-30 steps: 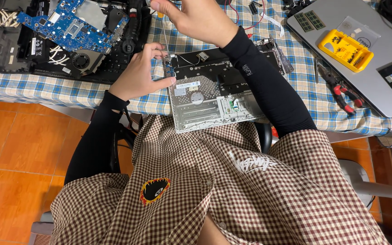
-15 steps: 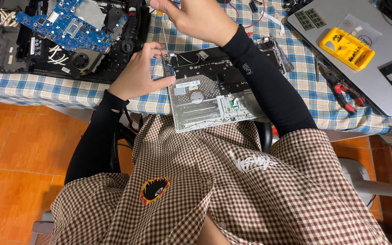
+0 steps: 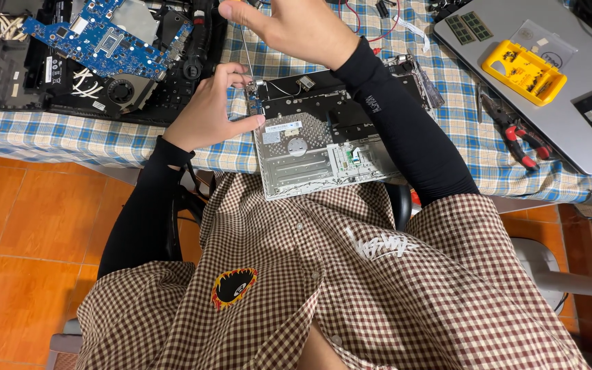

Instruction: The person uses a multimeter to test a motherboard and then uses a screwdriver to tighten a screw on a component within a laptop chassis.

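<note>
An opened silver laptop base (image 3: 323, 154) lies on the checked tablecloth, overhanging the table's near edge above my lap. My left hand (image 3: 208, 109) pinches a small blue circuit board (image 3: 253, 104) at the base's far left corner. My right hand (image 3: 289, 27) grips a thin screwdriver (image 3: 245, 51) from above, its shaft standing upright with the tip down on that small board. Both forearms wear black sleeves.
A dismantled black laptop with a blue motherboard (image 3: 104, 38) and fan sits at the far left. At the right lie a closed grey laptop (image 3: 577, 103), a yellow parts box (image 3: 523, 70) on it, and red-handled pliers (image 3: 519, 130). Orange tiled floor lies below.
</note>
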